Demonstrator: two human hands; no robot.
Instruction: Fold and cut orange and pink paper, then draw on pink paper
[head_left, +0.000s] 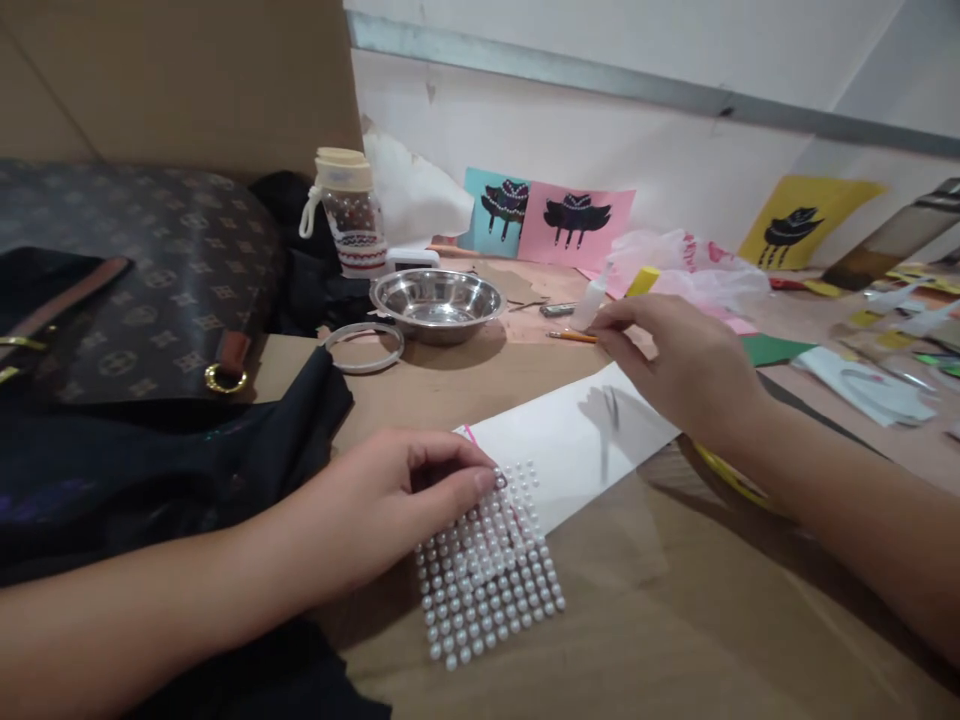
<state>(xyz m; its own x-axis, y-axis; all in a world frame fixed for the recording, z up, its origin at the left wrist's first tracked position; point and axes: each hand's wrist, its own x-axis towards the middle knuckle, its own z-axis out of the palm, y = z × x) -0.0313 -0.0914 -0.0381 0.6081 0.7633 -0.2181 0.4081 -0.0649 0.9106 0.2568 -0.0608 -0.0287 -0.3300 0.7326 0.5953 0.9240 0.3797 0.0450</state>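
Note:
My left hand (427,490) pinches the upper edge of a clear sheet of white pearl beads (491,590), which lies partly over a long white paper (570,450). Beyond the paper's far edge, my right hand (660,360) hovers with its fingertips pressed together beside a small white bottle (590,303). Whether anything sits between those fingertips is too small to tell. An orange pencil (573,336) lies just left of the right fingertips.
A metal bowl (439,300), a clear ring (365,348) and a patterned bottle (352,215) stand at the back. Brown bag (135,290) and dark cloth (247,470) cover the left. Decorated cards (577,222) lean on the wall; yellow scissors (731,478) lie under my right forearm.

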